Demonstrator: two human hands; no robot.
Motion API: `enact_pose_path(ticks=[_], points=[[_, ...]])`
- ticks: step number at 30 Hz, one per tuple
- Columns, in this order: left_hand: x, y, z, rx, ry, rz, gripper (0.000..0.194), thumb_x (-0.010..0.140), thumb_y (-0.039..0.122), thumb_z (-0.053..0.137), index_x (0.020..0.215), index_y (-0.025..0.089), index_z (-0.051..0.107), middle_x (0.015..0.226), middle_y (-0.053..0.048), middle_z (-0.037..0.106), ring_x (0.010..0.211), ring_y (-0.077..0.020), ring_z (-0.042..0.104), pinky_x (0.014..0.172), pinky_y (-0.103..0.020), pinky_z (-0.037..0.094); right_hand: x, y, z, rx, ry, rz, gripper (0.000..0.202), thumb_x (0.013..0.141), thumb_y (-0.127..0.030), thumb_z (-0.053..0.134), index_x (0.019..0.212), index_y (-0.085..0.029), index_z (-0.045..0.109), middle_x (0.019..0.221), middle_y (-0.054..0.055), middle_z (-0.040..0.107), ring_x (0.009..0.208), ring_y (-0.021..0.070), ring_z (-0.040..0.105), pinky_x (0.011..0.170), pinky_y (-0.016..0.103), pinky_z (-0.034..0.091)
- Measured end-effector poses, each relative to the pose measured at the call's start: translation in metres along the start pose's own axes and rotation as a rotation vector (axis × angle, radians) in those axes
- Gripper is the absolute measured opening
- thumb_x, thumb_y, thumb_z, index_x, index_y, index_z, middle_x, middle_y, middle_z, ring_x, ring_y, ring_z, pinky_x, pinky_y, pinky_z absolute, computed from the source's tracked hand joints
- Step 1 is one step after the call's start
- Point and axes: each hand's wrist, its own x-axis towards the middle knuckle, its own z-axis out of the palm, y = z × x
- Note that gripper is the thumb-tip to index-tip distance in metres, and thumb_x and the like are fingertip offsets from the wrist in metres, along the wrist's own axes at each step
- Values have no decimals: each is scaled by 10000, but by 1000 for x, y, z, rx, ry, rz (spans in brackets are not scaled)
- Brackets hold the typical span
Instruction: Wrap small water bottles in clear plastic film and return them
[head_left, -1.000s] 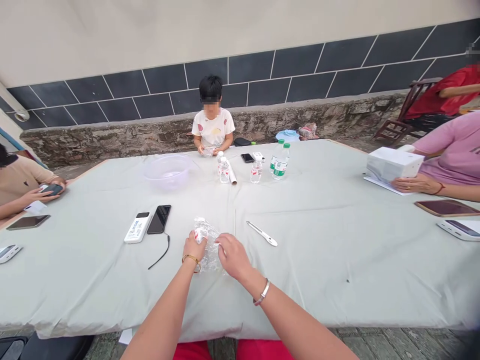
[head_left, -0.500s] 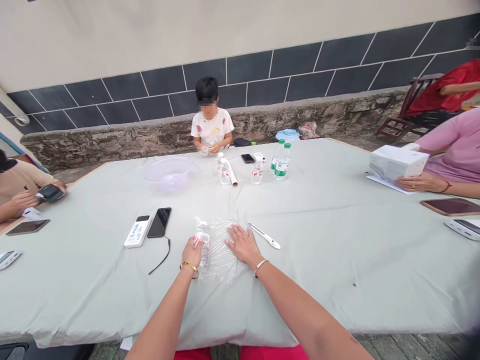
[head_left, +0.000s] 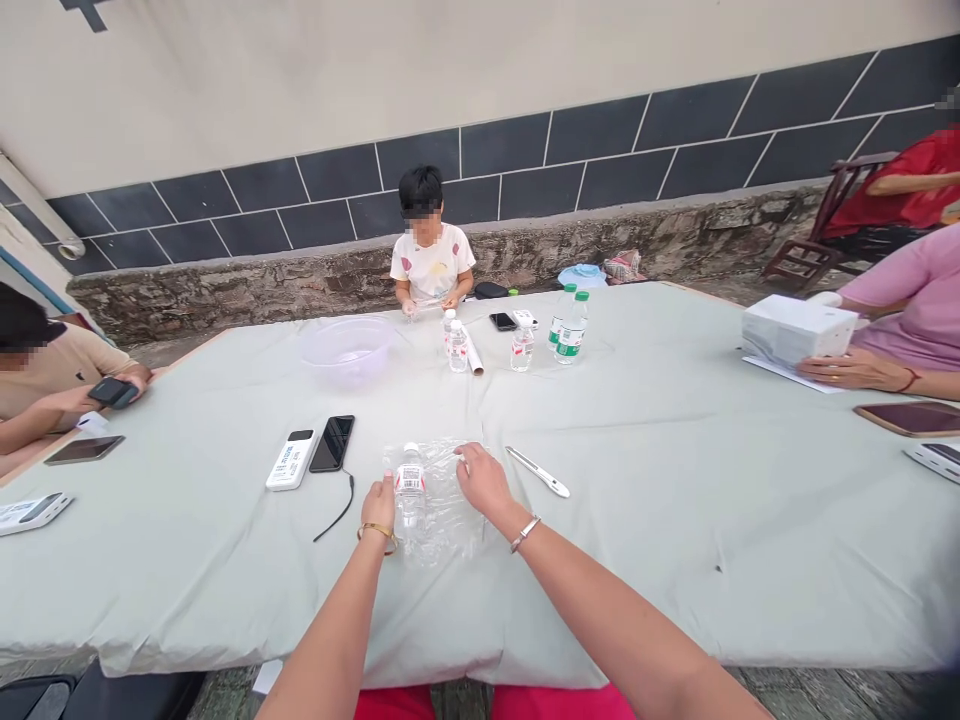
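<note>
A small clear water bottle [head_left: 410, 490] with a white cap lies on its side, label upward, on a crinkled sheet of clear plastic film [head_left: 448, 515]. My left hand [head_left: 379, 503] is at the film's left edge beside the bottle, thumb up and fingers closed on the film; its fingertips are partly hidden. At the film's upper right, my right hand [head_left: 485, 485] has bent fingers pinching the sheet. A white utility knife [head_left: 538, 472] lies just right of that hand.
A phone [head_left: 332, 443] and a white power bank [head_left: 290, 460] lie to the left. Farther back stand a purple basin [head_left: 349, 350], small bottles [head_left: 522, 347], a film roll [head_left: 473, 355] and green-capped bottles [head_left: 572, 330]. People sit around the table; one holds a white box [head_left: 795, 328].
My left hand has moved off the bottle to the film's left edge, and the label now faces up. My right hand, flat before, has lifted and curled its fingers at the film.
</note>
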Motion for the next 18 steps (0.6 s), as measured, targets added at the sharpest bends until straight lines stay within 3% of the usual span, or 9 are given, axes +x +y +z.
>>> enact_pose_path(ticks=[3,5,8,12,15,18], points=[[-6,2,1,22,4,-1,408,857,585,405,913,198,524,894,-100,692,863,-253,652,706,-309,433,-6,-33,14,192,-204,97,409,900,-312,442,1278,-171,510,1040,83,688,931,210,641,778,280,433],[-10,2,1,34,28,1,386,860,572,412,903,201,512,894,-106,681,870,-263,642,696,-313,411,-11,-48,28,256,-289,138,519,899,-398,445,1355,-150,430,1096,108,676,977,235,637,777,288,431],[-12,-2,0,16,57,18,327,912,492,341,807,222,493,802,-66,655,800,-233,620,651,-292,368,-15,-56,46,283,-311,143,584,913,-434,404,1409,-128,365,1261,153,599,1111,268,589,855,318,422],[-8,-11,-2,-88,95,35,293,918,364,369,663,231,425,631,-1,553,671,-178,545,600,-265,308,-15,-54,56,339,-313,155,618,919,-457,400,1432,-121,327,1287,163,581,1154,276,565,900,338,417],[-3,-17,0,-219,120,17,307,875,255,412,575,222,357,531,30,438,580,-143,459,563,-252,276,-12,-50,59,422,-307,177,555,920,-443,416,1395,-157,381,1264,133,596,1138,256,571,895,326,424],[0,-18,2,-390,108,-4,320,840,292,443,547,223,336,480,54,372,494,-116,387,511,-236,267,-9,-48,61,465,-312,219,515,908,-483,426,1302,-155,473,1194,130,630,1070,253,601,849,323,448]])
